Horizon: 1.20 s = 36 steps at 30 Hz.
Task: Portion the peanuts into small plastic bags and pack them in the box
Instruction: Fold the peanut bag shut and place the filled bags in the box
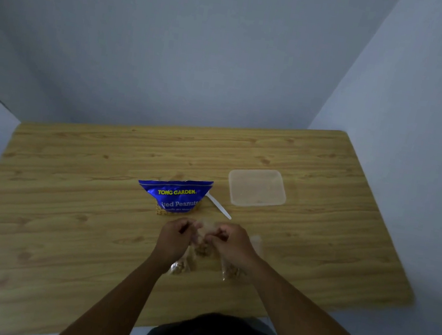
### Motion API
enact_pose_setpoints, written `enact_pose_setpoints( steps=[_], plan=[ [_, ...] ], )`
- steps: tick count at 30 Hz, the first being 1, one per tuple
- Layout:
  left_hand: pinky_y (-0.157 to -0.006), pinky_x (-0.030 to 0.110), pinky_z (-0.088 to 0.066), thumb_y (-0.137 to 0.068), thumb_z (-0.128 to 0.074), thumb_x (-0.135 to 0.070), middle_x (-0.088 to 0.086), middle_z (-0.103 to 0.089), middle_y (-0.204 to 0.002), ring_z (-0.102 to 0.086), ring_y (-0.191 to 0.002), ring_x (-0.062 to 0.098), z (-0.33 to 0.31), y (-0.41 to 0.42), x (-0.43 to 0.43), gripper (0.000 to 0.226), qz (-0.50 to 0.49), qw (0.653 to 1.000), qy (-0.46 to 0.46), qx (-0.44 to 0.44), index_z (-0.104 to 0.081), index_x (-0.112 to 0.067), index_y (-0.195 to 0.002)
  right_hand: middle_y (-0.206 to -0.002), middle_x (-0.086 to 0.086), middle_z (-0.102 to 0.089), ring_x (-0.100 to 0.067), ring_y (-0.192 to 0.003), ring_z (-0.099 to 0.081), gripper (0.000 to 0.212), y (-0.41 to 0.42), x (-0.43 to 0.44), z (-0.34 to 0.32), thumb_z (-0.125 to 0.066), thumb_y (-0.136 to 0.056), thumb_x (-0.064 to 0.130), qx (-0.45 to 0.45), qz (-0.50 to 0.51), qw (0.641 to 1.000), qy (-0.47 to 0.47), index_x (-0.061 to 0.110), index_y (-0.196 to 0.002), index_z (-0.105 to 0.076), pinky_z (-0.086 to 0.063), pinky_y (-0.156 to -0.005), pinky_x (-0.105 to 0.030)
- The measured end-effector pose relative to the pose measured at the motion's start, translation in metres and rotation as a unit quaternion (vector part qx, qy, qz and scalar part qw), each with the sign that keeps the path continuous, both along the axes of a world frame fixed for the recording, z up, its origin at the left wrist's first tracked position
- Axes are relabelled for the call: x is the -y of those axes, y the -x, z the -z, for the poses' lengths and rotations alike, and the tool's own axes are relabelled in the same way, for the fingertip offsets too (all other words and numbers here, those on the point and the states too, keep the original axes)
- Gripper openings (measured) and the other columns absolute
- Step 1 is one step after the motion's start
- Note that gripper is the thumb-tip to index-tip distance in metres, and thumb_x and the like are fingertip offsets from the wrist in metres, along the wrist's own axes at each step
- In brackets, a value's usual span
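Small clear plastic peanut bags (pixel 180 266): three, near side of the blue foil peanut pack (pixel 176 195). Middle bag (pixel 202 248): long axis toward the pack, mouth pinched by left hand (pixel 177 235) and right hand (pixel 230 242).

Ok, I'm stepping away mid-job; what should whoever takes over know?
Left hand and right hand both pinch the top of a small clear plastic bag of peanuts.
Two more filled bags lie on the wooden table: one by the left wrist, one by the right.
Beyond: blue foil peanut packet, white plastic spoon, translucent rectangular plastic box.
Left: close this bag, box all three; none boxed yet.
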<state>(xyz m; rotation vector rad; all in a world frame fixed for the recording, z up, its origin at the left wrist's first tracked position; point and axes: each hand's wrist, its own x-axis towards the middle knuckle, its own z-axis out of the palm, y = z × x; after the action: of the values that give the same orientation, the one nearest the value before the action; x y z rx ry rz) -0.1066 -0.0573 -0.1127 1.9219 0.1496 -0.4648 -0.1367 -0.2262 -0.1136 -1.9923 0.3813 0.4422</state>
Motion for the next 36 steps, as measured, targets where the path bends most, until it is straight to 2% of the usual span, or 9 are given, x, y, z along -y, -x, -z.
enact_pose_setpoints(
  steps=[4,8,10,14,18,22,24,28,36],
  plan=[
    [-0.07,0.043,-0.059,-0.089,-0.067,-0.009,0.008,-0.071,-0.067,-0.066,-0.06,0.017,0.011,0.007,-0.012,0.008,-0.034,0.999,-0.026,-0.011,-0.073,-0.013,-0.092,-0.097,0.002,-0.077,-0.008,-0.086,-0.07,0.011,0.005,-0.009,0.015,-0.075,-0.089,0.023,-0.03,-0.012,0.999,0.04,0.015,-0.096,-0.079,-0.05,-0.072,-0.014],
    [-0.069,0.011,-0.049,-0.086,-0.069,-0.009,0.0,-0.072,-0.087,-0.065,-0.074,0.006,0.017,0.014,-0.018,0.02,0.01,0.992,-0.112,0.056,-0.071,-0.011,-0.106,-0.097,0.001,-0.076,-0.005,-0.081,-0.062,0.011,0.01,-0.017,0.024,-0.071,-0.092,0.02,-0.04,-0.033,0.996,0.072,0.015,-0.098,-0.078,-0.039,-0.062,-0.005],
    [-0.069,0.009,-0.045,-0.087,-0.067,-0.007,0.002,-0.07,-0.098,-0.063,-0.079,0.008,0.021,0.018,-0.019,0.024,0.022,0.987,-0.138,0.082,-0.069,-0.011,-0.111,-0.1,0.002,-0.076,-0.003,-0.08,-0.062,0.012,0.012,-0.018,0.027,-0.07,-0.092,0.021,-0.044,-0.045,0.995,0.08,0.017,-0.1,-0.078,-0.039,-0.062,-0.005],
    [-0.082,0.028,-0.05,-0.088,-0.065,-0.011,0.0,-0.065,-0.106,-0.06,-0.093,0.014,0.024,0.025,-0.017,0.023,0.074,0.972,-0.183,0.126,-0.067,-0.014,-0.111,-0.089,0.001,-0.074,-0.013,-0.085,-0.067,0.016,0.015,-0.005,0.029,-0.061,-0.093,0.022,0.012,0.018,0.991,0.135,0.016,-0.095,-0.075,-0.057,-0.075,-0.032],
    [-0.083,0.029,-0.049,-0.086,-0.064,-0.006,0.0,-0.064,-0.102,-0.059,-0.092,0.015,0.021,0.027,-0.003,0.022,0.102,0.965,-0.173,0.168,-0.069,-0.013,-0.106,-0.101,0.0,-0.069,-0.02,-0.097,-0.062,0.026,0.024,0.026,0.017,-0.066,-0.086,0.028,0.049,0.131,0.963,0.232,0.019,-0.109,-0.069,-0.052,-0.081,-0.033],
    [-0.08,0.022,-0.045,-0.085,-0.064,-0.006,-0.001,-0.064,-0.101,-0.058,-0.089,0.012,0.023,0.027,0.014,0.023,0.13,0.964,-0.159,0.168,-0.07,-0.015,-0.105,-0.116,-0.002,-0.058,-0.027,-0.113,-0.055,0.063,0.036,0.048,0.013,-0.068,-0.072,0.066,-0.056,0.138,0.942,0.3,0.024,-0.117,-0.057,-0.049,-0.091,-0.039],
    [-0.078,0.017,-0.042,-0.085,-0.064,-0.007,-0.002,-0.064,-0.101,-0.056,-0.087,0.009,0.023,0.028,0.021,0.024,0.144,0.963,-0.159,0.165,-0.07,-0.015,-0.107,-0.119,-0.003,-0.055,-0.028,-0.115,-0.053,0.069,0.042,0.05,0.013,-0.064,-0.068,0.07,-0.118,0.108,0.941,0.297,0.024,-0.117,-0.052,-0.047,-0.091,-0.039],
    [-0.076,0.02,-0.045,-0.088,-0.062,-0.01,-0.002,-0.063,-0.1,-0.055,-0.085,0.008,0.021,0.032,0.031,0.022,0.167,0.962,-0.156,0.151,-0.069,-0.016,-0.108,-0.114,-0.001,-0.064,-0.027,-0.109,-0.06,0.065,0.05,0.05,0.016,-0.06,-0.074,0.073,-0.107,0.093,0.941,0.307,0.023,-0.115,-0.06,-0.049,-0.087,-0.036],
    [-0.063,0.001,-0.04,-0.092,-0.06,-0.013,-0.003,-0.065,-0.101,-0.054,-0.077,-0.002,0.017,0.042,0.044,0.02,0.152,0.973,-0.156,0.076,-0.069,-0.015,-0.109,-0.071,0.007,-0.063,-0.02,-0.073,-0.064,0.014,0.054,0.053,0.009,-0.064,-0.082,0.032,-0.075,0.101,0.964,0.233,0.02,-0.08,-0.07,-0.047,-0.061,-0.027]
  ],
)
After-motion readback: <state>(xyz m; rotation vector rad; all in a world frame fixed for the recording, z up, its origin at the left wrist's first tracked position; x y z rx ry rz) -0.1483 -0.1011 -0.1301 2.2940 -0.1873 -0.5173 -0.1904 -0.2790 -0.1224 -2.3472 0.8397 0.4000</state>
